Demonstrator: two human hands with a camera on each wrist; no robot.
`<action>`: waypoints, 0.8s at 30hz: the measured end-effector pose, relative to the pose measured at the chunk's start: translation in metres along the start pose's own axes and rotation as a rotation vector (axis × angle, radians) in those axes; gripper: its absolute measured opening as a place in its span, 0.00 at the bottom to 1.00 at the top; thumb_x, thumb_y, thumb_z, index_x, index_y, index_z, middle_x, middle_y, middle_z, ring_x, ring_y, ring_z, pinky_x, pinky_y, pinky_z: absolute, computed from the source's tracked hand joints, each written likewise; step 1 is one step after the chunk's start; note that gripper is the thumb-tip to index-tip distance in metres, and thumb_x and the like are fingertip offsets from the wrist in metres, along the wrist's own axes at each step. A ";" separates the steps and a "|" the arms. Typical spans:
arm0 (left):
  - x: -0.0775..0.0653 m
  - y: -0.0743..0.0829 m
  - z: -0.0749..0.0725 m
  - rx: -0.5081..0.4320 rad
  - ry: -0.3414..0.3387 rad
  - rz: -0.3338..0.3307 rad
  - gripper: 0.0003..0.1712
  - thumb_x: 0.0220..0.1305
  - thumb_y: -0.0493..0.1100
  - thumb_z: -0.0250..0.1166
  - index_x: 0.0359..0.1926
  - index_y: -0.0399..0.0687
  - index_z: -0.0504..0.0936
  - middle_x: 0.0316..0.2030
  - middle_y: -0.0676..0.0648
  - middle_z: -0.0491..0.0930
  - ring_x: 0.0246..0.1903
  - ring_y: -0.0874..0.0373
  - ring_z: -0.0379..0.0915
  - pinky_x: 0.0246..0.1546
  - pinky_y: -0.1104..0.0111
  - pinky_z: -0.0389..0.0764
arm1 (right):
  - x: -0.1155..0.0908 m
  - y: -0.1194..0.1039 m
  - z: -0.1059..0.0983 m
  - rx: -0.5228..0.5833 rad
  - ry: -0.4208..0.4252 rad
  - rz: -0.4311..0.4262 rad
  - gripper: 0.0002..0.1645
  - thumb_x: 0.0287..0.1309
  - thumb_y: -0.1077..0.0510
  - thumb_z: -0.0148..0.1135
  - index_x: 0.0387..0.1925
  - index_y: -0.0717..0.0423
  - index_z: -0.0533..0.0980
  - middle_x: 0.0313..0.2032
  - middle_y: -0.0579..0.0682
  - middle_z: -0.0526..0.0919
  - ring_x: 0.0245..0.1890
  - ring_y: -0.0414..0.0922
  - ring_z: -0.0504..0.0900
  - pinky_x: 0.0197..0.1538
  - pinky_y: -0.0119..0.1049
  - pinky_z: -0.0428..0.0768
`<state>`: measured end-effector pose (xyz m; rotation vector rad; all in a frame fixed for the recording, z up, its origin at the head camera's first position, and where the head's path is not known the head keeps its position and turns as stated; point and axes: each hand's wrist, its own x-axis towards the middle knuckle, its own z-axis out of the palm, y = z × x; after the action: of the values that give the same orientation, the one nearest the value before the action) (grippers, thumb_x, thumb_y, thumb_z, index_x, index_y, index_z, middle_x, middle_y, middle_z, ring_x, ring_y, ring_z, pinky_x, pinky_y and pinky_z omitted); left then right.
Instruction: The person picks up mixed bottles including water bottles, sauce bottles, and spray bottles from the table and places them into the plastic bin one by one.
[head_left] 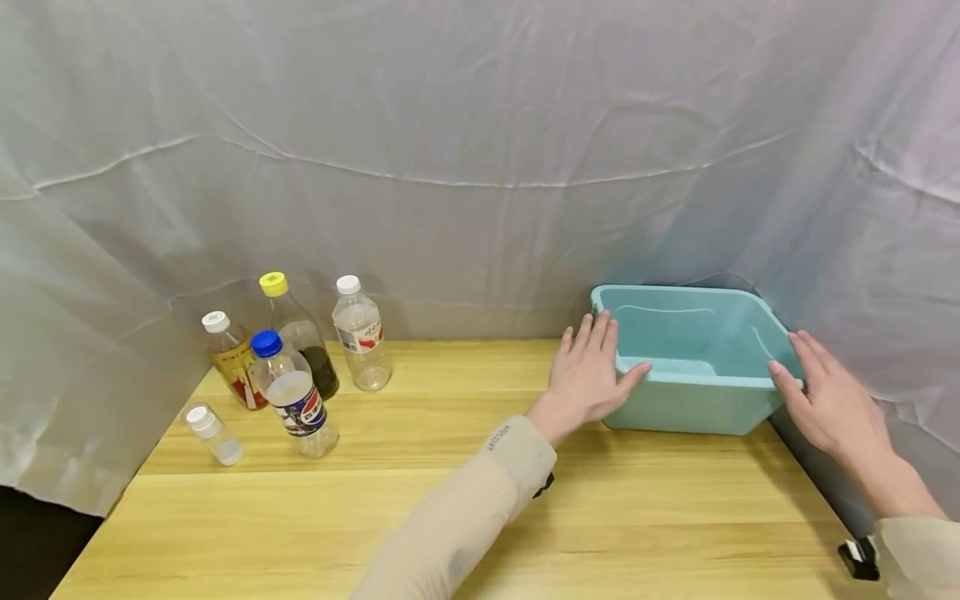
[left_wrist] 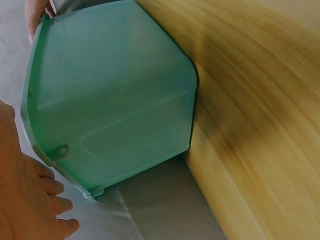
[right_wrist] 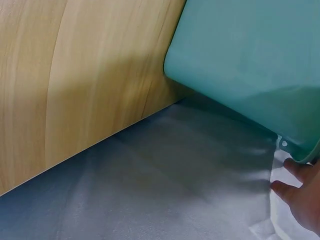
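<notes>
A teal plastic bin [head_left: 686, 404] stands upright on the wooden table near the back right, nothing in it. My left hand [head_left: 588, 367] is at the bin's left side, fingers extended along the rim and thumb pointing toward the front edge. In the left wrist view, the fingers [left_wrist: 52, 197] of that hand are spread beside the rim [left_wrist: 30, 127]. At the opposite side is my right hand [head_left: 836, 400], its straight fingers and thumb by the front right corner. The right wrist view shows its fingertips [right_wrist: 284, 190] just outside the bin wall [right_wrist: 240, 60].
At the table's left stand a yellow-capped bottle [head_left: 324, 372] with dark liquid, a blue-capped bottle [head_left: 300, 408], a white-capped clear bottle [head_left: 360, 333], a yellow-labelled bottle [head_left: 236, 362] and a small white-capped bottle [head_left: 217, 437]. Grey cloth [head_left: 480, 250] hangs behind the table [head_left: 300, 525].
</notes>
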<state>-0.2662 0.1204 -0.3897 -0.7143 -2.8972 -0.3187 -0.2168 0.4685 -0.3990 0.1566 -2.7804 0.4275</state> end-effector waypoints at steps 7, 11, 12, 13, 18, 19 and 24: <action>0.001 -0.001 0.006 -0.034 -0.017 -0.012 0.52 0.74 0.78 0.26 0.85 0.52 0.42 0.84 0.52 0.40 0.82 0.54 0.35 0.81 0.58 0.43 | 0.000 0.004 0.006 0.013 -0.016 0.008 0.42 0.83 0.44 0.38 0.83 0.62 0.41 0.81 0.65 0.40 0.78 0.72 0.43 0.73 0.73 0.45; 0.001 0.000 0.006 -0.038 -0.025 -0.012 0.52 0.73 0.78 0.27 0.85 0.52 0.41 0.84 0.52 0.39 0.82 0.55 0.34 0.81 0.59 0.43 | -0.001 0.005 0.007 0.018 -0.013 0.008 0.42 0.83 0.44 0.38 0.82 0.65 0.39 0.80 0.69 0.40 0.78 0.71 0.41 0.77 0.69 0.41; 0.001 0.000 0.005 -0.034 -0.027 -0.011 0.52 0.73 0.78 0.27 0.85 0.53 0.41 0.84 0.52 0.39 0.82 0.55 0.34 0.81 0.58 0.43 | -0.002 0.004 0.007 0.019 -0.013 0.007 0.43 0.83 0.45 0.38 0.81 0.66 0.40 0.80 0.71 0.40 0.78 0.71 0.40 0.77 0.68 0.40; 0.001 -0.001 0.005 -0.032 -0.031 -0.011 0.52 0.73 0.79 0.27 0.85 0.53 0.41 0.84 0.52 0.39 0.82 0.56 0.33 0.81 0.58 0.43 | -0.002 0.004 0.006 0.019 -0.013 0.004 0.43 0.83 0.45 0.38 0.81 0.67 0.40 0.79 0.72 0.41 0.78 0.71 0.40 0.78 0.67 0.39; -0.001 -0.003 0.006 -0.022 -0.029 -0.004 0.52 0.73 0.79 0.26 0.85 0.53 0.41 0.84 0.53 0.39 0.82 0.55 0.35 0.81 0.59 0.44 | -0.004 0.002 0.006 0.013 -0.020 0.000 0.43 0.83 0.45 0.38 0.81 0.68 0.39 0.78 0.75 0.42 0.79 0.71 0.38 0.78 0.67 0.38; -0.002 -0.004 0.006 -0.022 -0.028 -0.004 0.52 0.73 0.79 0.25 0.85 0.53 0.41 0.84 0.53 0.39 0.82 0.55 0.35 0.81 0.59 0.44 | -0.004 0.001 0.007 0.009 -0.023 0.002 0.43 0.83 0.44 0.38 0.81 0.68 0.39 0.78 0.75 0.41 0.79 0.70 0.38 0.77 0.68 0.39; -0.006 -0.011 0.004 -0.035 -0.020 0.004 0.52 0.73 0.78 0.26 0.85 0.53 0.41 0.84 0.52 0.40 0.82 0.55 0.36 0.81 0.58 0.44 | -0.004 -0.003 0.007 -0.013 -0.033 0.003 0.44 0.82 0.43 0.39 0.82 0.66 0.41 0.79 0.73 0.42 0.80 0.68 0.39 0.73 0.73 0.45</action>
<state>-0.2666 0.1088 -0.3963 -0.7324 -2.9157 -0.3650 -0.2150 0.4641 -0.4055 0.1583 -2.8154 0.4113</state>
